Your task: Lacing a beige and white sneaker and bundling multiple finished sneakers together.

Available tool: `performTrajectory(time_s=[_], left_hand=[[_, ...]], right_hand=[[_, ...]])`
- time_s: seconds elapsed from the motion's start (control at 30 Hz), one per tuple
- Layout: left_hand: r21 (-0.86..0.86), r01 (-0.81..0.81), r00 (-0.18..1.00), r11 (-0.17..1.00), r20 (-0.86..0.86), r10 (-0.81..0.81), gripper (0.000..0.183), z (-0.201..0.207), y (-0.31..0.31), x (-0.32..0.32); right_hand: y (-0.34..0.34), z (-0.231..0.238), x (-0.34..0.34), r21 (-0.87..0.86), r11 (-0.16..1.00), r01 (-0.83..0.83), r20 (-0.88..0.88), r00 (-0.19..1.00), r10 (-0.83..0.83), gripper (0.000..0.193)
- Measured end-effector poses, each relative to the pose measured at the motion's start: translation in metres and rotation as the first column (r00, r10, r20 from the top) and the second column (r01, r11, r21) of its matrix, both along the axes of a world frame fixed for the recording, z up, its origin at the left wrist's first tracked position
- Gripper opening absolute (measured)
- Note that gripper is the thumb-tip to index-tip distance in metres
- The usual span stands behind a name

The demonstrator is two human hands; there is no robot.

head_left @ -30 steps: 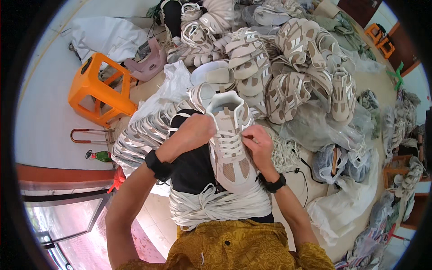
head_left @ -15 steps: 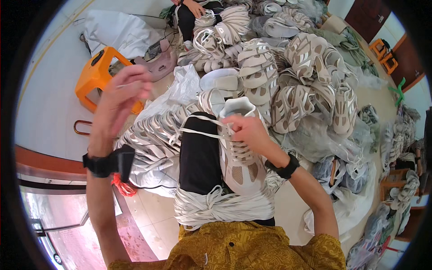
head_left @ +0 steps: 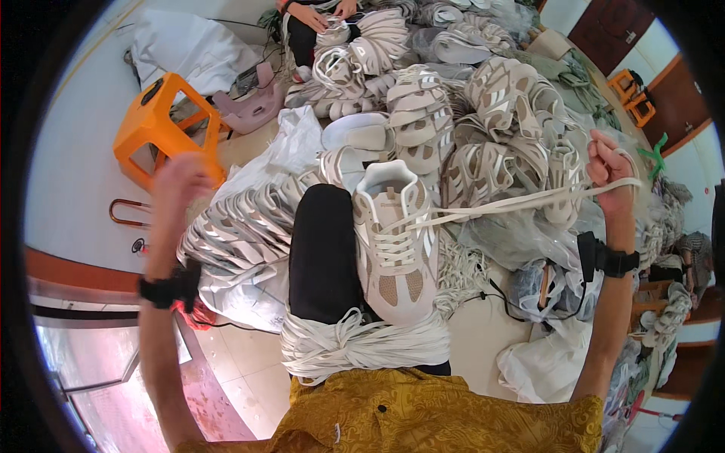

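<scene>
A beige and white sneaker [head_left: 396, 283] rests on my right leg, toe toward me, its lace crossed through the eyelets. My right hand [head_left: 610, 170] is closed on the shoelace [head_left: 513, 205], which stretches taut from the shoe's upper eyelets out to the right. Off to the left, my left hand [head_left: 180, 189] is raised before the orange stool, smeared by motion; its fingers cannot be made out, and no lace shows running to it. A bundle of white shoelaces [head_left: 366, 343] lies across my lap, beside my black-clad knee [head_left: 323, 249].
Stacked shoe uppers [head_left: 242, 226] lie on white plastic left of my knee. More sneakers [head_left: 502, 98] are heaped ahead and to the right. An orange stool [head_left: 162, 128] stands at the left. Another person's hands [head_left: 306, 16] work among shoes at the far side.
My right hand has swung from the shoe's eyelets far out to the right, drawing the shoelace with it. My left hand has dropped slightly. The lace loop over my left knee is gone.
</scene>
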State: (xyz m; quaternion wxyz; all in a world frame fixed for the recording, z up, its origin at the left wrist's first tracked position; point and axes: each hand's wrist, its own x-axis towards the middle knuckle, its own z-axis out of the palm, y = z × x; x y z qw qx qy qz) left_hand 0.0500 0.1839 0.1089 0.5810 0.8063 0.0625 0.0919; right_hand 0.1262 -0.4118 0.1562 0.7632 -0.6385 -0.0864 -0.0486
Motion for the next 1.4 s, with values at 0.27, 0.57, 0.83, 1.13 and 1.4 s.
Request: performTrajectory(time_s=[0.27, 0.57, 0.83, 1.13, 1.4], left_hand=[[0.803, 0.267, 0.736, 0.533, 0.188, -0.651, 0.029, -0.083, -0.25, 0.005], [0.14, 0.704, 0.689, 0.697, 0.106, -0.717, 0.013, -0.033, -0.216, 0.008], [-0.78, 0.284, 0.959, 0.558, 0.224, -0.175, 0.012, 0.08, -0.016, 0.044], [0.1, -0.477, 0.857, 0.873, 0.274, 0.436, 0.017, 0.018, 0.303, -0.026], [-0.351, -0.711, 0.613, 0.609, 0.116, 0.782, 0.021, 0.042, 0.406, -0.055]], right_hand=[[-0.001, 0.039, -0.015, -0.068, 0.993, -0.095, -0.023, 0.995, 0.093, 0.026], [-0.007, 0.055, -0.007, -0.476, 0.875, 0.087, 0.023, 0.996, -0.087, 0.021], [-0.139, 0.041, -0.025, -0.449, 0.866, 0.218, -0.207, 0.918, -0.338, 0.024], [-0.219, 0.001, -0.049, -0.628, 0.643, 0.439, -0.146, 0.745, -0.651, 0.023], [-0.008, -0.058, -0.039, -0.774, 0.628, 0.081, -0.053, 0.98, -0.192, 0.022]])
